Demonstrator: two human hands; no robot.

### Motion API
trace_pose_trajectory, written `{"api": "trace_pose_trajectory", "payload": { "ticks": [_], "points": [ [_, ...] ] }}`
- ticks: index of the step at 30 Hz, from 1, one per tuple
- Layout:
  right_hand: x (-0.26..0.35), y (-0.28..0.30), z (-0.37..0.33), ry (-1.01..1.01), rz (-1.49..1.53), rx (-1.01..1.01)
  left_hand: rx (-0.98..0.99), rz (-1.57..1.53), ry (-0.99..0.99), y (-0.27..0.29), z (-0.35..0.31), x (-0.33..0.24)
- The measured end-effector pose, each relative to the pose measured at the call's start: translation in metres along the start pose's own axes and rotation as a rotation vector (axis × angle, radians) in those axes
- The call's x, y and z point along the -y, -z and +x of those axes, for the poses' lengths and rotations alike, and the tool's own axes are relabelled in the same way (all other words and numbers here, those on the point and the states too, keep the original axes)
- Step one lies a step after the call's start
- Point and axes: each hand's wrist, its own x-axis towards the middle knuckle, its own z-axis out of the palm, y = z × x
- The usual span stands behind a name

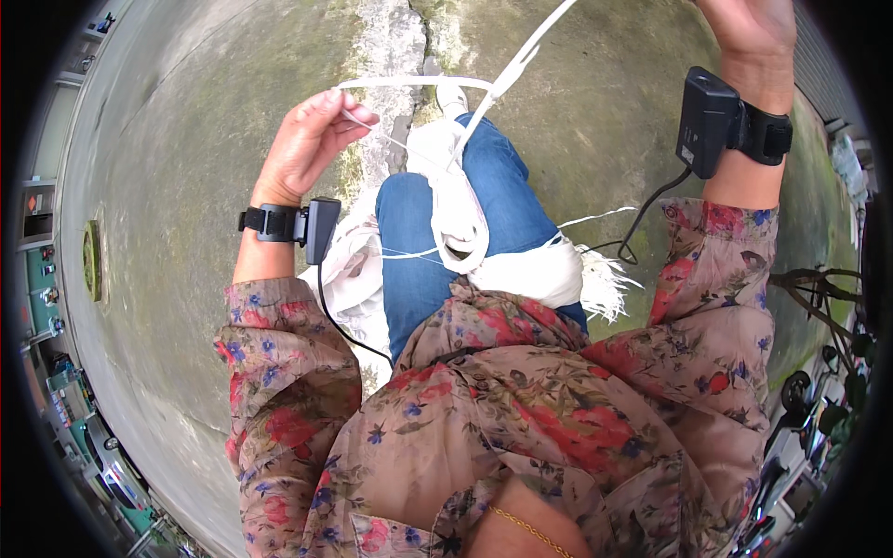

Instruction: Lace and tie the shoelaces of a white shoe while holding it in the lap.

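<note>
My left hand (321, 130) is raised at the upper left, its thumb and fingertips pinching a thin white cord (409, 82). That cord runs across to a thicker white strip (516, 67), which slants from my lap up past the top edge. At the upper right is my right hand (752, 26); its fingers are cut off by the frame, so their grip is hidden. A looped white cloth band (459, 219) hangs between my knees. Across my lap lies a white bundle (526, 272), with a frayed fringe (606, 284) at its right end.
Black devices are strapped to my left wrist (321, 230) and right wrist (704, 121), each trailing a cable. Stained concrete ground (186, 186) surrounds my blue jeans (498, 177). Bare branches (819, 293) and parked vehicles stand at the right rim.
</note>
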Motion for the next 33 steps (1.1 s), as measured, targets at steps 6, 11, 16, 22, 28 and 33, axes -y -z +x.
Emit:
{"api": "trace_pose_trajectory", "payload": {
  "ticks": [6,11,16,22,28,33],
  "points": [
    [-0.061,0.198,0.076,-0.090,-0.144,0.084,-0.661,-0.522,-0.275,0.142,-0.074,-0.017],
    [-0.200,0.186,-0.042,-0.517,-0.786,0.516,-0.837,-0.078,0.053,0.103,-0.062,0.029],
    [-0.270,0.177,-0.086,-0.265,-1.313,0.819,-0.492,0.299,0.121,-0.018,-0.020,0.093],
    [-0.287,0.167,-0.095,-0.133,-1.533,0.660,-0.162,0.993,0.052,-0.056,-0.015,0.143],
    [-0.293,0.155,-0.100,0.628,-1.837,0.993,-0.239,1.276,-0.118,-0.076,-0.028,0.141],
    [-0.283,0.149,-0.095,0.579,-1.871,0.948,-0.206,1.496,-0.022,-0.071,-0.021,0.141]
  ]
}}
